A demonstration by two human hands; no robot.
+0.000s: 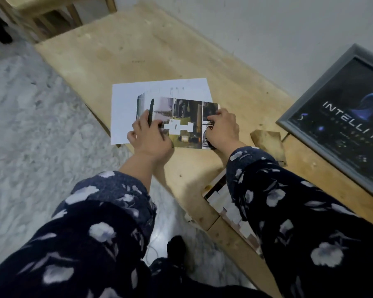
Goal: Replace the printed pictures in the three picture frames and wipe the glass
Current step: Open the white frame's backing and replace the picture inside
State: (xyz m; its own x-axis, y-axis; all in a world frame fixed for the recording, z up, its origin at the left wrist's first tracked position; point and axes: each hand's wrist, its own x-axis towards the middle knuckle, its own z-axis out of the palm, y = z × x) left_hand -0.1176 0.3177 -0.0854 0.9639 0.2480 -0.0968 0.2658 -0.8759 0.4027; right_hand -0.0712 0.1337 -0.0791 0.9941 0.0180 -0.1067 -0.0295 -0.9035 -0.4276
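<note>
two hands (182, 130) gripping printed picture (182, 117), wooden table (138, 50), marble-like floor (20, 125), white wall (267, 29)

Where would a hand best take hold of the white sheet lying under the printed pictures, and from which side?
Probably at the white sheet's near-left corner, coming from the floor side. That corner overhangs the wooden table's edge, so fingers can slip beneath it, while elsewhere the sheet lies flat. The left hand and right hand hold the printed pictures over its right part, blocking that side.
</note>
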